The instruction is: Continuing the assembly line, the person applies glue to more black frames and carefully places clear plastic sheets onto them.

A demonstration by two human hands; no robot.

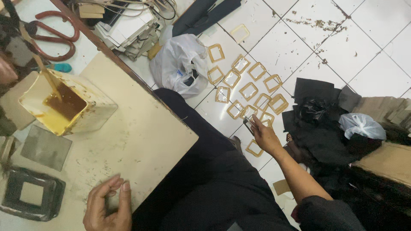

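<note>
My right hand (266, 137) reaches down to the white tiled floor and pinches a small dark-edged frame piece (248, 124) at its fingertips. Around it lie several tan, glue-edged rectangular frames (248, 90), spread in rows on the tiles; one frame (254, 148) lies just below my wrist. My left hand (108, 206) rests on the near edge of the cream board table (141, 141), fingers loosely curled and holding nothing. A black frame piece (31, 194) lies on the table to its left.
A white tub of brown glue (64, 108) with a stick in it stands on the table. Red-handled scissors (55, 36), a stack of cards (128, 30), a white plastic bag (180, 64), a pile of black material (317, 112) and cardboard (385, 162) surround the spot.
</note>
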